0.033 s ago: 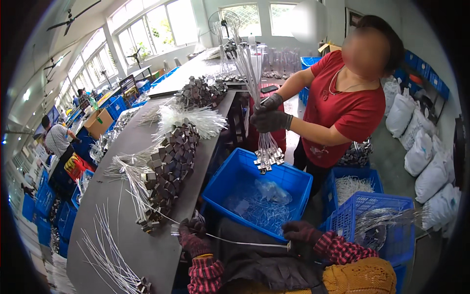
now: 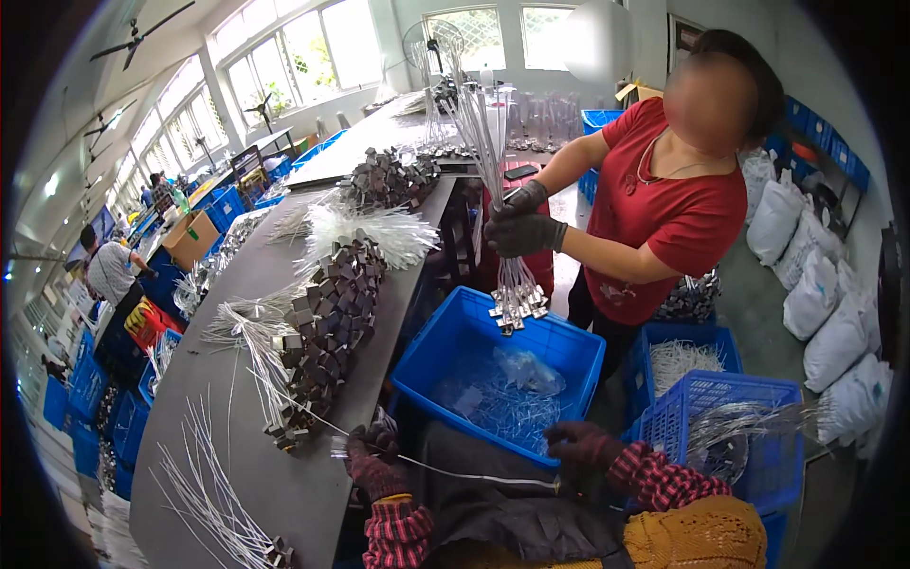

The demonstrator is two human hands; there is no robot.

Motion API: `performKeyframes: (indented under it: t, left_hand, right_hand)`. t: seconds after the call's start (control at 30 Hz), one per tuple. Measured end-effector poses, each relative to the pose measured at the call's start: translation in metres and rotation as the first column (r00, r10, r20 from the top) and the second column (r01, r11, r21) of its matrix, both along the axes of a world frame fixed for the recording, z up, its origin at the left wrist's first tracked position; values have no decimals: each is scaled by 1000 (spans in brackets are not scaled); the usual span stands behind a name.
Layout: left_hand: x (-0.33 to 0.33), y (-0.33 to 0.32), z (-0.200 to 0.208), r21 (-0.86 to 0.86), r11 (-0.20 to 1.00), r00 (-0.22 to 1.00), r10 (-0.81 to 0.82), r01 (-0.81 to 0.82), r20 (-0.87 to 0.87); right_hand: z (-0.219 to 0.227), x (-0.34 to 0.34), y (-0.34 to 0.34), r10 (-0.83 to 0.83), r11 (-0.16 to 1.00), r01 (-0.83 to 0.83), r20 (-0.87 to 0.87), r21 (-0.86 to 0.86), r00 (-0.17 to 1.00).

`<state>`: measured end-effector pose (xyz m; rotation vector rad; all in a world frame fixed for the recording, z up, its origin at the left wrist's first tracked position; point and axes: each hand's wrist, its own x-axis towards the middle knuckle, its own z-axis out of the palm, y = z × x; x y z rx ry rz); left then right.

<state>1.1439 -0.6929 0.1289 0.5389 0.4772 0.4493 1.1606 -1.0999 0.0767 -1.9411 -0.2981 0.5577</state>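
Note:
My left hand (image 2: 377, 465), in a dark maroon knitted glove, is closed on a thin silvery strip (image 2: 455, 468) at the table's edge. One length runs up and left over the table; the other reaches right across my dark lap. My right hand (image 2: 586, 444), gloved alike, has curled fingers at the strip's right end. Shadow hides its exact grip. Left of my left hand, a loose fan of similar strips (image 2: 213, 484) lies on the grey table (image 2: 313, 493). Beyond it is a heap of dark metal pieces (image 2: 332, 322) with pale strips attached.
A blue bin (image 2: 431, 375) holding strips and clear plastic stands ahead. Across it, a person in red (image 2: 678, 209) holds a bundle of strips (image 2: 517, 289) in gloved hands. A blue crate (image 2: 758, 394) is at my right; white sacks (image 2: 806, 275) line the far right.
The strip's right end has dropped slightly and my right hand has shifted a little upward. My left hand stays in place.

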Motion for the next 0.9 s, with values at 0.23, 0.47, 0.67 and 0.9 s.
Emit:
performKeyframes:
  t: [0.23,0.47,0.67,0.9]
  left_hand:
    - [-22,-32,45,191,971,965,180,-143,-193]
    - [-28,-17,32,190,972,964,177,-139,-199]
    - [-23,0,16,140,982,972,151,-126,-182]
    - [-26,-16,47,261,948,911,264,-184,-316]
  right_hand:
    - [119,92,29,-224,973,194,335,123,915]
    - [231,194,68,-408,881,112,618,460,672]
    - [264,280,93,-485,868,284,818,408,307]
    - [302,343,108,-516,791,468,841,395,163]
